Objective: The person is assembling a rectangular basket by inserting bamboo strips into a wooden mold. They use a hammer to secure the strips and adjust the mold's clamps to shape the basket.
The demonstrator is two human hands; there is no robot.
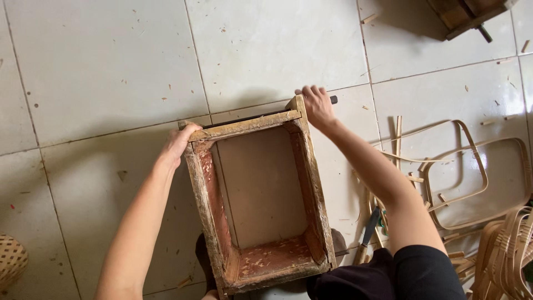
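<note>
the person knelt or sat over a worn, open-bottomed rectangular wooden frame with reddish stained inner walls (260,191), which stood on the pale tiled floor (100,66) directly in front of them, its long sides running away from their body. the left hand (179,143) was curled over the far left corner of that frame, fingers wrapped on the top edge and thumb outside, gripping the wood. the right hand (317,105) was closed over the far right corner, fingers draped across the raised corner post, with a dark rod or handle (333,100) poking out just beyond it. through the frame the floor showed bare. to the right of the frame lay a knife with a dark blade and wooden handle (367,236), and further right a scatter of thin bent bamboo strips looped into rounded rectangles (472,178), with a bundle of more hoops (508,250) near the person's knee. well to the left of the frame a woven basket's edge (11,261) peeked in. to my eye, holding both far corners evenly and keeping the wrists low would have let the frame shift squarely without racking its old joints or scraping the tiles.
</note>
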